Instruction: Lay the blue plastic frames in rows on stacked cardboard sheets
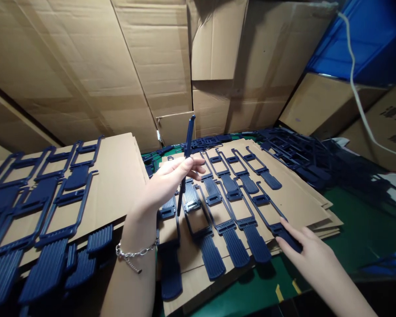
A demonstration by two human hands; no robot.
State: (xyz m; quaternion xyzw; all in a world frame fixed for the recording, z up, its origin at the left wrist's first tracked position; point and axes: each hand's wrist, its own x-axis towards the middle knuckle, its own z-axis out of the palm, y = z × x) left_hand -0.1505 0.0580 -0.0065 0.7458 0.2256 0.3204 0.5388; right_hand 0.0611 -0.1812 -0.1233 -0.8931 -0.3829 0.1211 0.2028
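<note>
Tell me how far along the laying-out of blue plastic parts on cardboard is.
Done: the left cardboard sheet carries rows of parts, and the middle sheet has a row too. In hand: the left hand pinches a single part upright while the right hand touches the end part of that row. Left: bare cardboard on the middle sheet's right side and a heap of loose parts behind it.

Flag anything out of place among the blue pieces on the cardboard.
One blue piece stands upright in the left hand, out of the flat rows. Behind, a heap lies jumbled.
</note>
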